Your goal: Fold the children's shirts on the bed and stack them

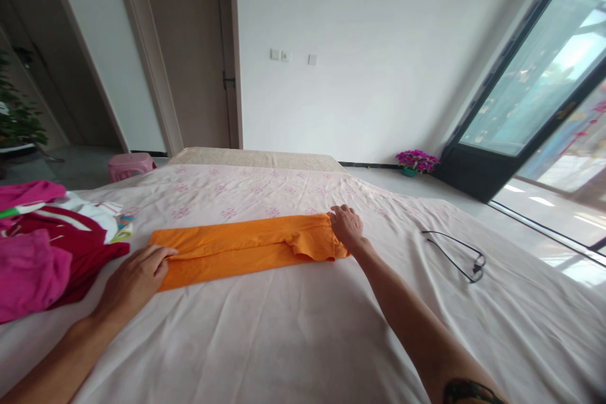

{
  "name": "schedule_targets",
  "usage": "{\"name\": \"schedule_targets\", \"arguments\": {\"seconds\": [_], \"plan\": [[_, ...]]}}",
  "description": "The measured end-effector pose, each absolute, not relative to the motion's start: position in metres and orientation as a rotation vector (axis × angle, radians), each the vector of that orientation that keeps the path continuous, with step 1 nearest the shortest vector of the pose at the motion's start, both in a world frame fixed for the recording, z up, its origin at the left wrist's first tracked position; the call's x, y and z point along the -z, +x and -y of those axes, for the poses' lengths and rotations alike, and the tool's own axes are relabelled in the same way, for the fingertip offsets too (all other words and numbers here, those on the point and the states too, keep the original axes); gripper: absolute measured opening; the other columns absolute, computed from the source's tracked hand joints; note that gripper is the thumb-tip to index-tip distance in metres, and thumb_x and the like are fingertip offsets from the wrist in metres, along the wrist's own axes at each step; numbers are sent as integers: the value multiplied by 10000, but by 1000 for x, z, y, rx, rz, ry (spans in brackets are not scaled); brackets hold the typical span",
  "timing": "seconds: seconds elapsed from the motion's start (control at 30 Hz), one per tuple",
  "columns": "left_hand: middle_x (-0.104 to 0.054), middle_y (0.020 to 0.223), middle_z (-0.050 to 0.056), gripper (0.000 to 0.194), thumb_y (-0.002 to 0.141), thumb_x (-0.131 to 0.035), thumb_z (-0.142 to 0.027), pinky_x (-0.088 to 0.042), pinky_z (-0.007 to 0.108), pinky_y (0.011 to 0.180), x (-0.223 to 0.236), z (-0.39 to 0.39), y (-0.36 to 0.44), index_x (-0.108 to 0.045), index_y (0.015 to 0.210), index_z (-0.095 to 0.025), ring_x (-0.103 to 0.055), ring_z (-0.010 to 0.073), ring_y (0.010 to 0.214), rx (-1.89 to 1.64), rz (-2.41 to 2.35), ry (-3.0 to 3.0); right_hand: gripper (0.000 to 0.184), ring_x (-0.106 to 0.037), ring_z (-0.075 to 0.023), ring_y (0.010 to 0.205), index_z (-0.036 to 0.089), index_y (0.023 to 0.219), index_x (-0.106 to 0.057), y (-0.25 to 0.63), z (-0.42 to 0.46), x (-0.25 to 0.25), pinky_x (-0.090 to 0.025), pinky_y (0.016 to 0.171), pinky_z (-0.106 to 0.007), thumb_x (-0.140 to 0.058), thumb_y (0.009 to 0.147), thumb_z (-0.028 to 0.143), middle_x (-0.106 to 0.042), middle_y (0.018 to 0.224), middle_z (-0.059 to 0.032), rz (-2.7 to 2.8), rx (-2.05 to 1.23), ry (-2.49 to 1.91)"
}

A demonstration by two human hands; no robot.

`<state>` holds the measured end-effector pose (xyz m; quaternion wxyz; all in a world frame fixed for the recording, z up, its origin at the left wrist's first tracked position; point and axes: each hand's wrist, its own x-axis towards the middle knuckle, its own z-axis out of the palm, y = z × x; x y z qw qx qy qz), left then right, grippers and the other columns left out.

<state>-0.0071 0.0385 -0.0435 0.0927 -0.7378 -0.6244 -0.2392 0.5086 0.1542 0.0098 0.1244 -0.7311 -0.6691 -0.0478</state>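
Observation:
An orange T-shirt (237, 246) lies across the cloth-covered surface, folded lengthwise into a long strip. One short sleeve is folded back over it near the right end. At the left end, my left hand (144, 265) has its fingers closed on the fabric. My right hand (347, 226) grips the other end, its fingertips curled over the far corner. Parts of the shirt under both hands are hidden.
A pile of pink, red and white clothes (42, 246) sits at the left. Eyeglasses (466, 255) lie at the right on the pale patterned cloth (284, 341). Beyond are a pink stool (131, 165), a flower pot (411, 170) and a glass door (516, 95).

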Motion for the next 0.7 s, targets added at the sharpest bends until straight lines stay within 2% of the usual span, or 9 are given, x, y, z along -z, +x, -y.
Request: {"name": "schedule_targets", "arguments": {"seconds": [0.13, 0.27, 0.4, 0.5, 0.7], "plan": [[-714, 1115, 47, 286, 875, -417, -243, -473, 329, 909, 43, -38, -6, -644, 1049, -228, -663, 215, 995, 714, 1875, -2192, 453, -625, -301, 1068, 240, 1348, -537, 500, -141, -8, -454, 863, -411, -429, 946, 416, -634, 1256, -123, 1872, -97, -2245], [-704, 1138, 66, 268, 887, -419, -248, -470, 355, 917, 45, -39, -7, -638, 1042, -246, -663, 242, 1003, 723, 1877, -2198, 518, -598, -304, 1144, 247, 1390, -491, 493, -138, -2, -448, 900, -403, -513, 879, 334, -626, 1269, -117, 1871, -130, -2174], [-707, 1130, 58, 257, 893, -418, -256, -473, 352, 899, 44, -37, -6, -640, 1023, -273, -665, 250, 1004, 741, 1887, -2198, 454, -607, -231, 1125, 271, 1348, -531, 494, -151, -4, -446, 899, -334, -448, 903, 231, -655, 1229, -66, 1790, -179, -2080], [-714, 1119, 55, 247, 888, -431, -258, -480, 355, 881, 42, -36, -5, -647, 1009, -269, -670, 255, 986, 761, 1877, -2183, 432, -624, -190, 1058, 273, 1334, -540, 501, -163, -7, -453, 866, -289, -444, 915, 227, -665, 1186, -46, 1707, -173, -2012], [-724, 1087, 54, 248, 873, -459, -240, -487, 353, 857, 44, -38, -8, -661, 1018, -246, -679, 247, 956, 760, 1846, -2156, 470, -632, -215, 1044, 208, 1379, -506, 508, -162, 1, -458, 872, -307, -435, 915, 218, -684, 1152, -86, 1703, -245, -2032]]}}
